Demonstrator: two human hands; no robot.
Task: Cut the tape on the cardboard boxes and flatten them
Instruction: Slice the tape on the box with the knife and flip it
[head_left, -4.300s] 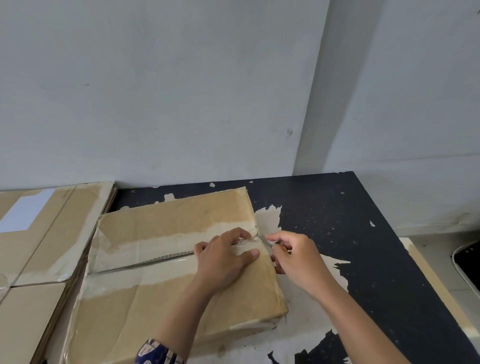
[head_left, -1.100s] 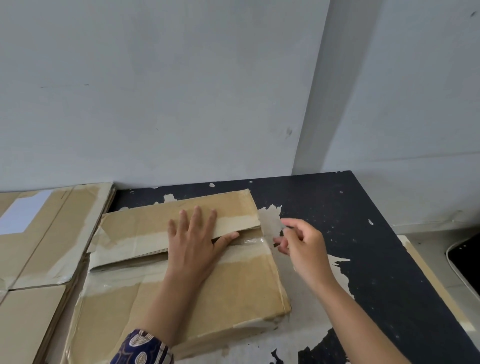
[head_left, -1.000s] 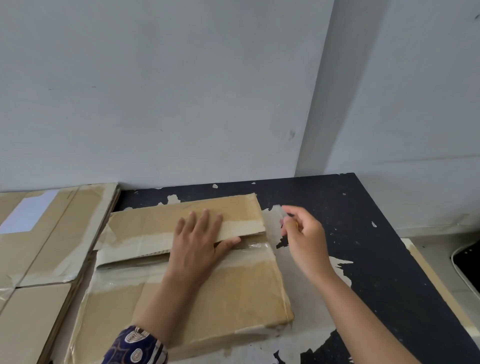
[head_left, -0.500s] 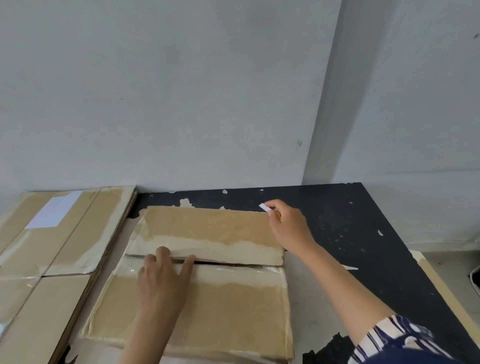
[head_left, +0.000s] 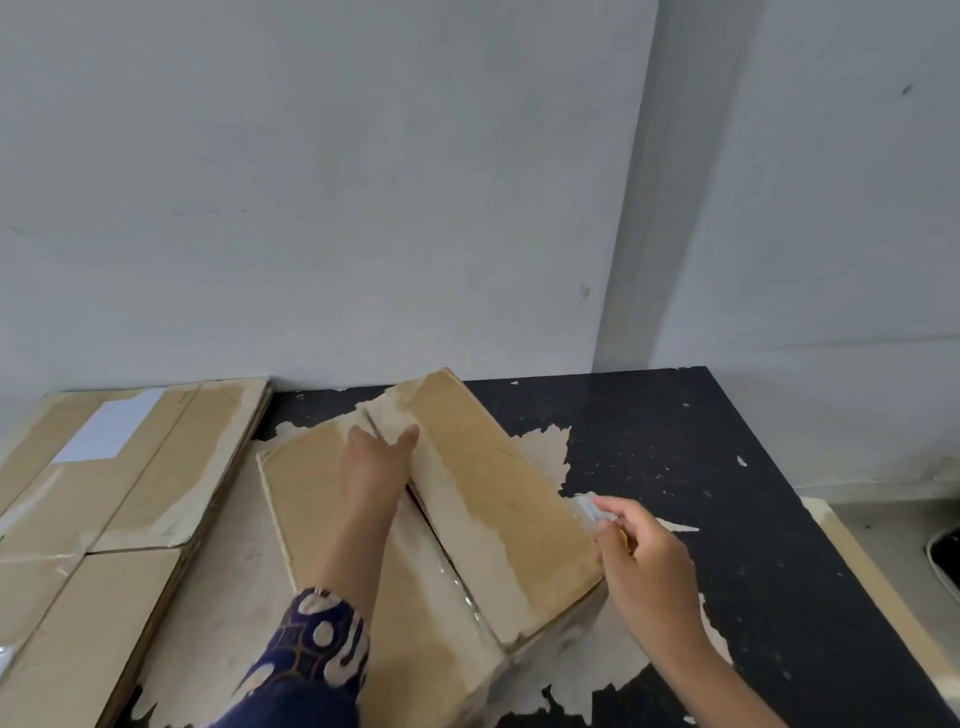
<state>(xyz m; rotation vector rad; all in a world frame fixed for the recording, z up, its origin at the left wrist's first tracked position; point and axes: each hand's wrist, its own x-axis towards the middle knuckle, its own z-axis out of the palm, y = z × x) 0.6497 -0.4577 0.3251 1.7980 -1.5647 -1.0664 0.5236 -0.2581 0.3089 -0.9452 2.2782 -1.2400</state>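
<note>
A worn brown cardboard box (head_left: 498, 514) lies on the black table (head_left: 727, 467), turned so its top seam runs away from me. The seam is split and the right flap stands slightly raised. My left hand (head_left: 376, 467) rests flat on the box at the far end of the seam, fingers straight. My right hand (head_left: 644, 561) hovers at the box's right edge and pinches a small cutter (head_left: 592, 512) with a pale blade and a bit of yellow handle. Clear tape remnants shine along the seam (head_left: 457, 582).
A stack of flattened cardboard boxes (head_left: 104, 509) lies to the left against the grey wall, one with a white label. The table's black surface is peeled in pale patches. Beyond its right edge are a light board and a dark object on the floor.
The box has been rotated so its seam now points away from me. My left hand slid to the seam's far end. My right hand came back from the far corner to the right edge.
</note>
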